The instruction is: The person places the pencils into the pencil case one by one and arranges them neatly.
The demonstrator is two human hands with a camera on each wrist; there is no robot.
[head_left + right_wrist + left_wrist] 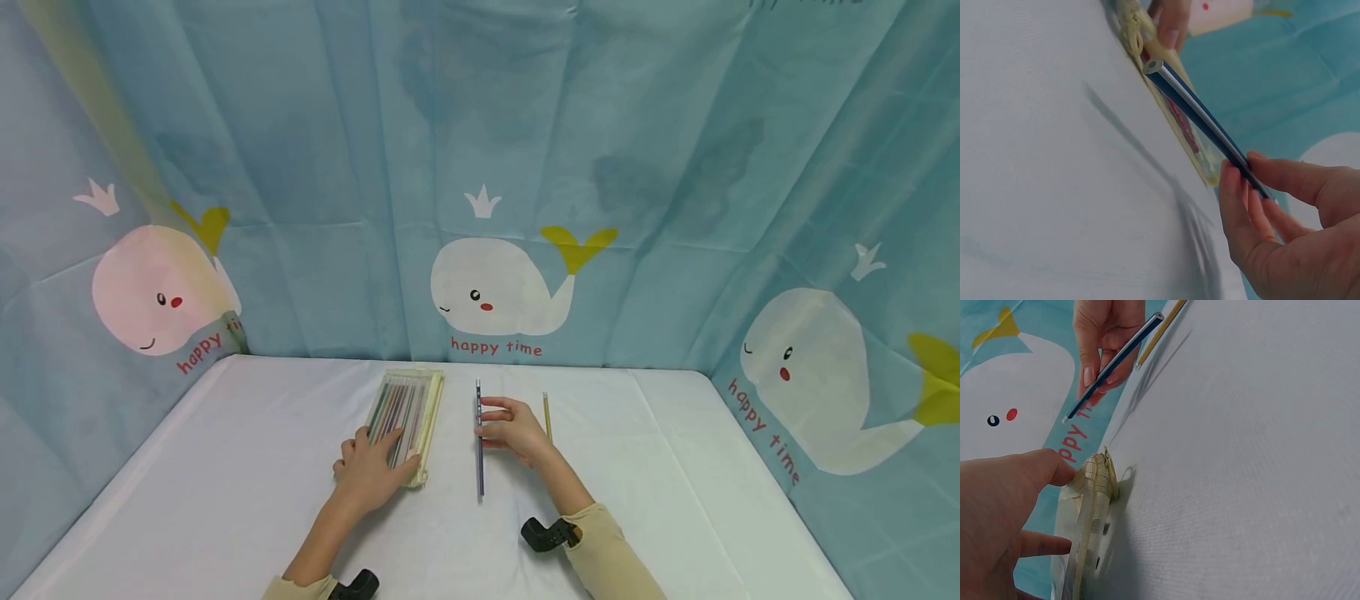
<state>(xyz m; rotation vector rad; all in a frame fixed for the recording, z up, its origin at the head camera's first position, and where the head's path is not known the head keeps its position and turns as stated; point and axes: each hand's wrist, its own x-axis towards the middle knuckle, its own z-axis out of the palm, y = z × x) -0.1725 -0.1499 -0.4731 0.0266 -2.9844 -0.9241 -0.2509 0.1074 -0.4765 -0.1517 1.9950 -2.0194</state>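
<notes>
My right hand [517, 429] pinches a dark blue pencil [481, 475] between thumb and fingertips. In the right wrist view the pencil [1194, 112] is held above the white table, its shadow lying apart from it; its near end is flat and unsharpened. My left hand [371, 473] rests with spread fingers on a clear pencil case [431, 417] with pale yellow edging, and several coloured pencils show through its top. From the left wrist, the thumb touches the case's corner [1094, 469]. A yellow pencil [547, 417] lies on the table just right of my right hand.
The white-covered table [637, 500] ends at the back against a blue curtain [315, 275] printed with whales, which also hangs along both sides. Black wrist cameras sit on both forearms, one at the right sleeve [615, 550].
</notes>
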